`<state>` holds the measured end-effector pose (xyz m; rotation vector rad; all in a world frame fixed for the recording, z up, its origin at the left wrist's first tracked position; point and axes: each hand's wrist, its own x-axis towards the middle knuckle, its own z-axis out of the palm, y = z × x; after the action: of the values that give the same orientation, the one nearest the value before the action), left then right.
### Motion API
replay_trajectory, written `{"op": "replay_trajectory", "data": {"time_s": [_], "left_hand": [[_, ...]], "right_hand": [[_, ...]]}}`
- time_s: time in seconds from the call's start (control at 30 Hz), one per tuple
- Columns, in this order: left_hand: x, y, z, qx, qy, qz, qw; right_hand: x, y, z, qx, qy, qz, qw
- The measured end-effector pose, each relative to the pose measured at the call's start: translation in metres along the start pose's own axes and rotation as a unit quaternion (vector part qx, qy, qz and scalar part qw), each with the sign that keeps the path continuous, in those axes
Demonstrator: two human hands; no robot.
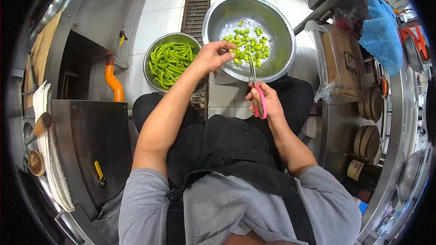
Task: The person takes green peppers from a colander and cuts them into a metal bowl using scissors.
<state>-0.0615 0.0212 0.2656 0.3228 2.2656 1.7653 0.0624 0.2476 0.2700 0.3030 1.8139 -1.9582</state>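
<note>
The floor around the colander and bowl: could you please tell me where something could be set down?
Bare tile shows beyond the colander, between the steel cabinet and the drain grate. It is crowded where the colander and bowl nearly meet, by the left hand, and at the bowl's near rim, around the scissors and right hand.

We are stretching our bare left forearm [170, 109] forward, our bare left hand [212, 57] bringing its thumb and index finger close together. Our bare right forearm [293, 145] is angling inward, our bare right hand [269, 100] curling its fingers, nearer our torso.
</note>
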Motion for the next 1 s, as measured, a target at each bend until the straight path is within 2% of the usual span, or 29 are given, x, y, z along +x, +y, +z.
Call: {"op": "replay_trajectory", "data": {"time_s": [0.1,0.13,0.23,0.3,0.33,0.57,0.63,0.7,0.73,0.8,0.87,0.93,1.0], "left_hand": [[-0.008,0.014,0.005,-0.07,-0.011,-0.043,0.997],[-0.01,0.014,0.009,-0.07,-0.013,-0.042,0.997],[-0.014,0.01,0.021,-0.088,-0.054,-0.031,0.994],[-0.016,0.008,0.026,-0.084,-0.077,0.03,0.993],[-0.015,0.008,0.024,-0.077,-0.082,0.012,0.994],[-0.008,-0.004,0.022,-0.011,-0.038,0.036,0.999],[-0.007,-0.006,0.022,0.006,0.001,0.047,0.999],[-0.006,-0.006,0.02,0.02,0.012,0.049,0.999],[-0.006,-0.005,0.019,0.034,0.022,0.051,0.998],[-0.007,-0.004,0.021,0.023,0.035,0.062,0.997],[-0.007,-0.004,0.025,0.011,0.046,0.073,0.996],[-0.009,-0.001,0.03,-0.04,0.009,0.099,0.994],[-0.013,0.004,0.033,-0.011,-0.009,0.102,0.995]], "right_hand": [[0.001,0.002,0.007,0.059,-0.015,0.006,0.998],[0.003,0.004,0.008,0.059,-0.028,-0.025,0.998],[0.01,0.002,0.009,0.046,-0.035,-0.07,0.996],[0.015,0.0,0.008,0.032,-0.03,-0.084,0.996],[0.016,-0.001,0.005,0.028,-0.026,-0.087,0.995],[0.003,-0.02,0.014,0.017,0.019,-0.009,1.0],[0.002,-0.02,0.014,0.018,0.028,0.006,0.999],[0.0,-0.019,0.012,-0.033,0.013,0.022,0.999],[0.0,-0.014,0.01,-0.034,0.013,0.022,0.999],[0.001,-0.001,0.008,0.048,-0.017,-0.002,0.999],[0.003,0.005,0.006,0.042,-0.037,-0.017,0.998],[0.006,0.004,0.007,0.036,-0.057,-0.034,0.997],[0.011,0.002,0.008,0.045,-0.049,-0.061,0.996]]}}
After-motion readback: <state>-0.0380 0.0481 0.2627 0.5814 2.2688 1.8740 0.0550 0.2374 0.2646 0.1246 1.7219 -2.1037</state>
